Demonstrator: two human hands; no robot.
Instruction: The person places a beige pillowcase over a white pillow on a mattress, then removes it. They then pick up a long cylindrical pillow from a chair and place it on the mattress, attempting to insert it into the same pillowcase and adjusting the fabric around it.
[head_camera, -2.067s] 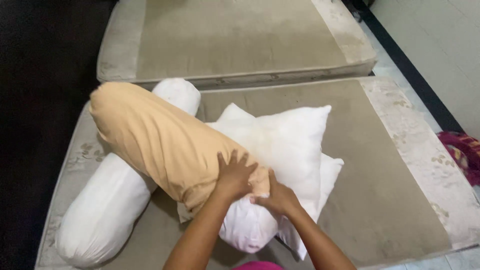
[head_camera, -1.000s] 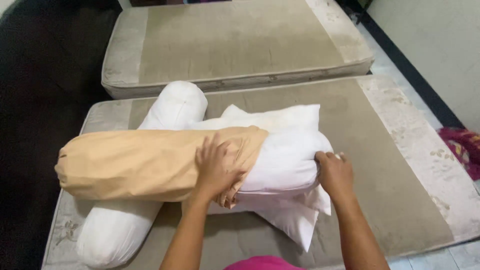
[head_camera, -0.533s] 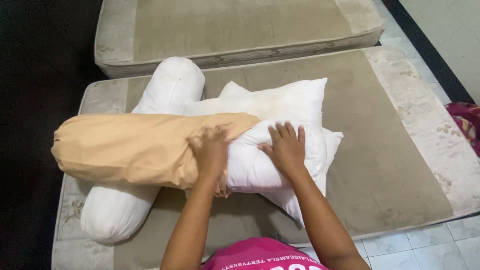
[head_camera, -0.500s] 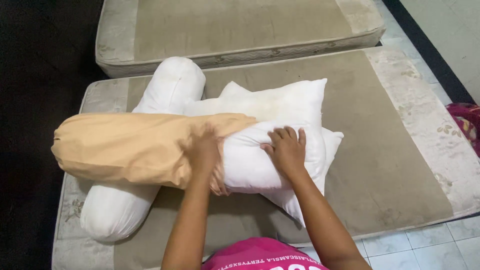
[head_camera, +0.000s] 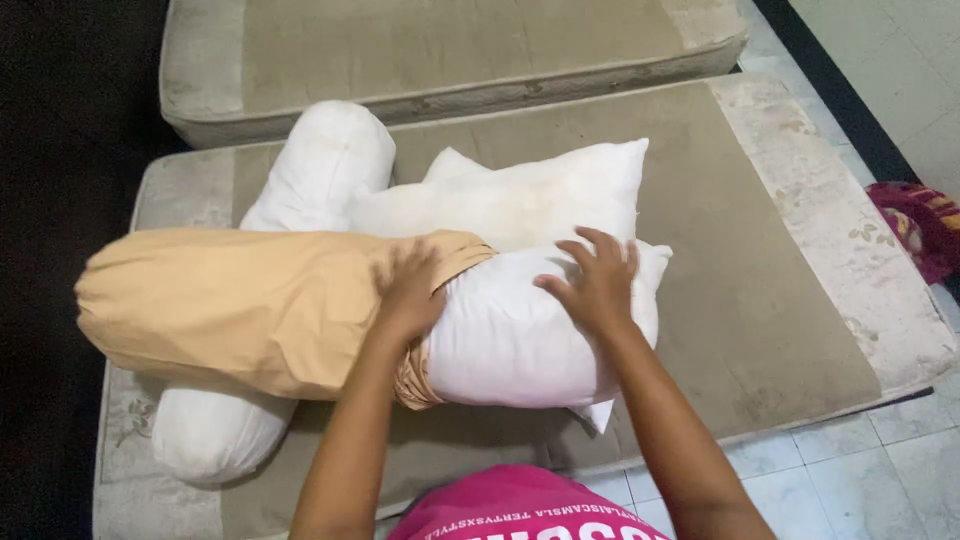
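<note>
My left hand (head_camera: 408, 290) is clamped on the tan pillowcase (head_camera: 240, 310) edge, half-covering the white bolster (head_camera: 520, 340) lying across the mattress (head_camera: 780, 270). My right hand (head_camera: 595, 285) presses flat, fingers spread, on the bolster.

Your left hand (head_camera: 408, 290) is motion-blurred, so its grip on the tan cover (head_camera: 240, 305) is unclear; the bolster (head_camera: 300, 190) beneath is half hidden.

L hand (head_camera: 408, 290) curled gripping, R hand (head_camera: 592, 282) flat, fingers spread.
</note>
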